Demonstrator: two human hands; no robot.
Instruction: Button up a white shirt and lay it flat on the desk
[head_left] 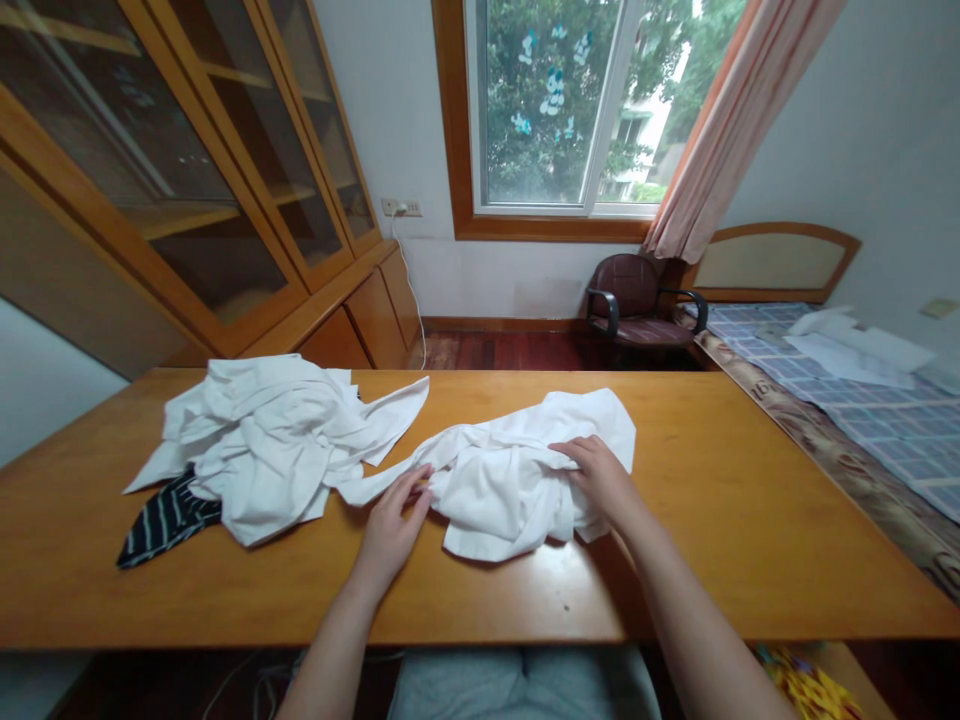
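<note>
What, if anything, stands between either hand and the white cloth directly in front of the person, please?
Nothing visible: the right hand is on the white cloth, and the left hand is at its bunched left side. The other white heap lies farther left, out of the way.

White cloth [495, 495], crumpled, bunched (trailing leftward)

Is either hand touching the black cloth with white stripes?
No, the left hand and right hand are at crumpled white cloth, away from the striped cloth.
</note>
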